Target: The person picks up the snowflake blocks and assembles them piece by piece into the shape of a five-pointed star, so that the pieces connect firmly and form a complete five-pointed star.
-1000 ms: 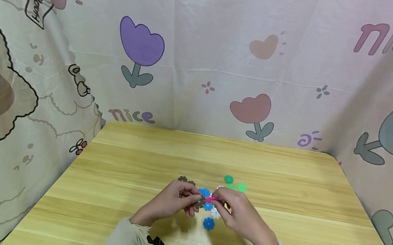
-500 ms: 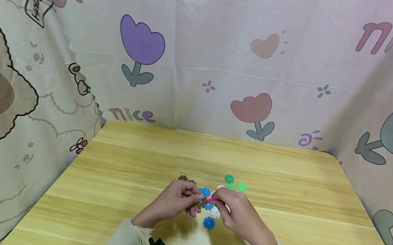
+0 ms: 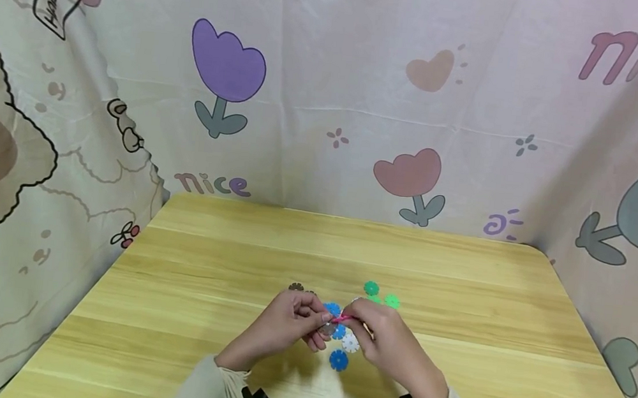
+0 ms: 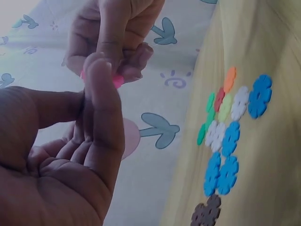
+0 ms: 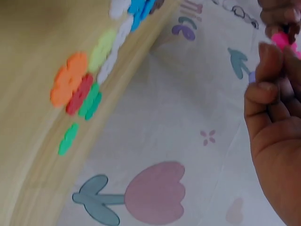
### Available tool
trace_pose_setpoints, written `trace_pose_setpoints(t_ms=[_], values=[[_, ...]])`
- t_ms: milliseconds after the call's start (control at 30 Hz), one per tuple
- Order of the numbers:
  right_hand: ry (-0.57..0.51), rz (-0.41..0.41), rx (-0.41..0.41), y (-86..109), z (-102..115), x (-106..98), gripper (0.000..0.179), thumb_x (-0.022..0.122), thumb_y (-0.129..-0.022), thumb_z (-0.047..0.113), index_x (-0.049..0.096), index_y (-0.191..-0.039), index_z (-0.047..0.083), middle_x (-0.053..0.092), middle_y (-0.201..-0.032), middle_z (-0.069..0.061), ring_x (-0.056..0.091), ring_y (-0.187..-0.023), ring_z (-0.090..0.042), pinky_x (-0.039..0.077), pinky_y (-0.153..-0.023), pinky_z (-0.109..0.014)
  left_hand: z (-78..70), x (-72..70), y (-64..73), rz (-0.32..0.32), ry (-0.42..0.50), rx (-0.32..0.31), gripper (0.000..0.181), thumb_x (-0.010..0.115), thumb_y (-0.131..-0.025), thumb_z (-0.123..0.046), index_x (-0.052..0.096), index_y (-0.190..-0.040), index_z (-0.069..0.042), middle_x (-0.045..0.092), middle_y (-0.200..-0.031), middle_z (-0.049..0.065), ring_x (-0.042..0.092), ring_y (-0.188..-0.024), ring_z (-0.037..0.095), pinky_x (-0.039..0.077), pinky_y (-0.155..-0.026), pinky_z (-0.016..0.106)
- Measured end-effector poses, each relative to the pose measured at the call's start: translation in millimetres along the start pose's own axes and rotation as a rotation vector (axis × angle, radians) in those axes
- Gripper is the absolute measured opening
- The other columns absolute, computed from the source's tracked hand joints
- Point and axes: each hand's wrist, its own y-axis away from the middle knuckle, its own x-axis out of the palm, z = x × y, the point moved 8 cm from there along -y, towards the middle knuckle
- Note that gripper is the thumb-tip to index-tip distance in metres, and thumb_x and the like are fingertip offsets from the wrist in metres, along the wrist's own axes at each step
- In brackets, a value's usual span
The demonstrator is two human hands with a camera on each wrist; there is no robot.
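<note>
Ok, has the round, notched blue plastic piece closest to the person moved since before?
No. In the head view, that blue piece lies in the same spot, judged against the yellowish wooden table.

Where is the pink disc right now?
In the head view, the pink disc is low, slightly right of centre, pinched by the right hand, beside the left hand.

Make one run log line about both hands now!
left hand: holds brown disc; right hand: pinches pink disc; table: blue disc, white disc
</note>
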Motion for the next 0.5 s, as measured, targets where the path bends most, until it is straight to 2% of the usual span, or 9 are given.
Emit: trace_pose_setpoints(t_ms=[133,333,500], values=[[-0.033,0.082,0.128,0.8,-17.8,-2.4,0.024,0.074,-0.094,-0.001,0.067,-0.117,0.004,0.066,-0.084,0.008,0.048,-0.063,0.001,0.048,-0.053,-0.018,-2.1,-1.8,0.7,0.006,0.017,-0.013,0.017,0.063,-0.103,-0.005,0.064,-0.104,0.012,0.074,-0.088,0.022,0.074,-0.071,0.021,0.064,-0.067,0.035],[0.047,0.262,0.271,7.5,-41.8,11.5,0.019,0.076,-0.092,-0.001,0.068,-0.108,0.003,0.06,-0.076,0.009,0.051,-0.063,0.001,0.052,-0.058,-0.021,-4.6,-4.5,2.3,0.007,0.048,-0.018,0.016,0.064,-0.102,-0.002,0.062,-0.106,0.013,0.074,-0.093,0.025,0.076,-0.074,0.025,0.065,-0.07,0.039],[0.117,0.409,0.363,14.1,-53.4,30.6,0.022,0.08,-0.089,0.002,0.066,-0.107,0.005,0.053,-0.069,0.011,0.048,-0.059,-0.002,0.047,-0.055,-0.023,-5.2,-4.4,3.2,0.022,0.061,-0.01,0.016,0.063,-0.103,-0.002,0.06,-0.108,0.013,0.074,-0.094,0.025,0.077,-0.077,0.026,0.065,-0.072,0.04]])
